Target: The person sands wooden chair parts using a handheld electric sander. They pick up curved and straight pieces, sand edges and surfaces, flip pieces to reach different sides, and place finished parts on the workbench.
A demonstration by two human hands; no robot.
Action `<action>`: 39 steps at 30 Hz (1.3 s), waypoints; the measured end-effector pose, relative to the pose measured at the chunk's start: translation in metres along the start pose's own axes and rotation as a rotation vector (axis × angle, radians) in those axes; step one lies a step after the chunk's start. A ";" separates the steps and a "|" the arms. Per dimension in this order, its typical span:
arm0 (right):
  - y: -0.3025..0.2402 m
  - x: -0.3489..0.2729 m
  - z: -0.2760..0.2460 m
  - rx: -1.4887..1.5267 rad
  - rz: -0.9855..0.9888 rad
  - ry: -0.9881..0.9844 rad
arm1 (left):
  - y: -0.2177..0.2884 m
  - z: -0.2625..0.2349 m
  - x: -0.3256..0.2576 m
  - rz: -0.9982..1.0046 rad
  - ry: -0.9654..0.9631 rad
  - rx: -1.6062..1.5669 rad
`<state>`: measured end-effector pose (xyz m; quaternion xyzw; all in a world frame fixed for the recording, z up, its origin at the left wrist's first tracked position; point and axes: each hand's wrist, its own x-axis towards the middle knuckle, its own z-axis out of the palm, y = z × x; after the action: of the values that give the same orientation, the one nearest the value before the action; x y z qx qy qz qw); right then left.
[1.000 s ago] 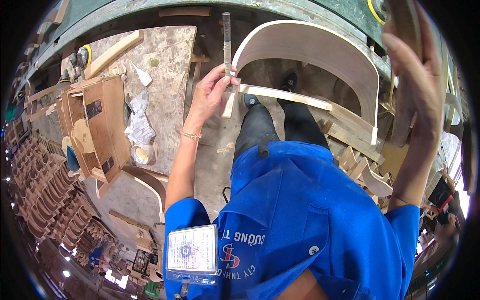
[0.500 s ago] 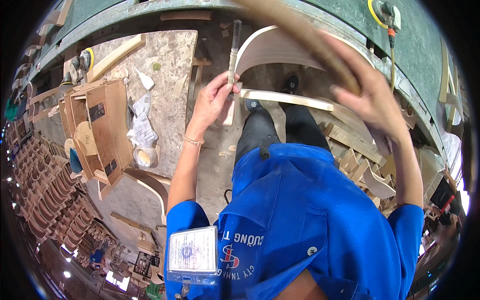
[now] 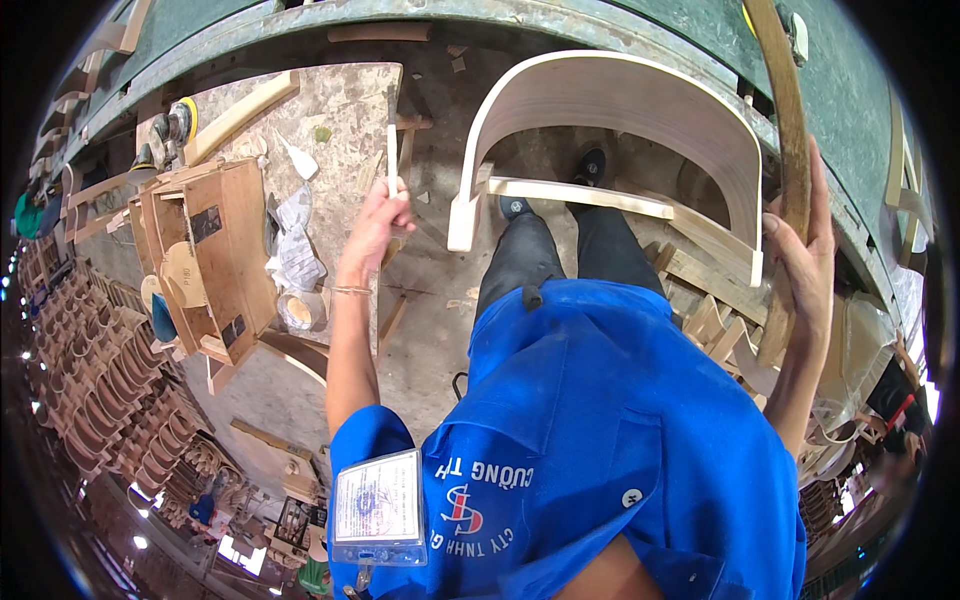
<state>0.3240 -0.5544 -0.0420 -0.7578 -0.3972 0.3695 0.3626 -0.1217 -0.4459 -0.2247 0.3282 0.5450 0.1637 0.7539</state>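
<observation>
My left hand [image 3: 376, 228] is closed around a thin rod-shaped tool [image 3: 392, 155] with a pale handle and a grey upper end, held upright at the edge of the left worktable. My right hand [image 3: 808, 240] grips a long, slightly bent brown wooden stick [image 3: 790, 110], which runs from the top edge of the view down past my wrist. Between my hands stands a U-shaped bent-wood piece [image 3: 610, 95] with a pale straight crossbar [image 3: 580, 195] by its open side. Neither hand touches this curved piece.
On the left worktable [image 3: 350, 100] lie a wooden box [image 3: 235, 270], a white bottle [image 3: 298, 158], a crumpled cloth [image 3: 295, 245] and a sander [image 3: 180, 120]. A green bench [image 3: 660, 20] runs along the far side. Wood offcuts [image 3: 715, 285] lie at my right.
My left hand has moved left with the thin tool, away from the curved piece. My right hand has swung the wooden stick to the right, uncovering the curved piece.
</observation>
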 end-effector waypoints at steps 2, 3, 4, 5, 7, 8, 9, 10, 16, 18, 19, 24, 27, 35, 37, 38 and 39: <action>0.005 -0.007 0.009 0.127 0.011 -0.030 | -0.011 0.024 0.003 0.028 0.039 0.088; 0.006 -0.011 0.015 0.161 0.013 -0.034 | -0.012 0.036 0.007 -0.016 0.080 0.029; 0.006 -0.014 0.019 0.171 0.025 -0.047 | -0.013 0.047 0.010 -0.023 0.067 0.104; 0.007 -0.016 0.023 0.185 0.035 -0.066 | -0.015 0.054 0.014 -0.027 0.061 0.178; 0.009 -0.020 0.029 0.181 0.028 -0.090 | -0.016 0.058 0.020 0.003 0.001 0.191; 0.008 -0.023 0.027 0.163 0.033 -0.097 | -0.016 0.054 0.019 -0.041 -0.023 0.206; 0.008 -0.024 0.027 0.146 0.036 -0.105 | -0.016 0.048 0.017 -0.084 -0.046 0.221; 0.008 -0.026 0.027 0.128 0.040 -0.104 | -0.012 0.045 0.017 -0.126 -0.075 0.237; 0.011 -0.033 0.020 0.172 0.053 -0.085 | -0.011 0.041 -0.002 -0.068 -0.084 0.074; 0.010 -0.033 0.021 0.171 0.034 -0.068 | -0.010 0.043 0.000 -0.062 -0.080 0.066; 0.010 -0.033 0.021 0.179 0.036 -0.075 | -0.009 0.045 0.002 -0.059 -0.078 0.062; 0.011 -0.028 0.026 0.161 0.031 -0.128 | -0.009 0.053 0.023 0.146 0.074 0.254; 0.013 -0.026 0.029 0.165 -0.002 -0.123 | -0.002 0.052 0.035 0.246 0.310 0.217; 0.017 -0.026 0.026 0.166 0.028 -0.127 | -0.015 0.056 0.002 -0.045 0.017 0.217; 0.019 -0.026 0.026 0.158 0.013 -0.124 | -0.016 0.054 -0.001 -0.097 0.020 0.148; 0.019 -0.025 0.025 0.144 0.002 -0.124 | -0.017 0.054 -0.001 -0.124 0.022 0.113; 0.020 -0.025 0.025 0.130 -0.008 -0.124 | -0.018 0.055 -0.001 -0.127 0.026 0.092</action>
<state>0.2992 -0.5783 -0.0636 -0.7069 -0.3970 0.4391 0.3871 -0.0729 -0.4766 -0.2257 0.3251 0.5816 0.0948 0.7397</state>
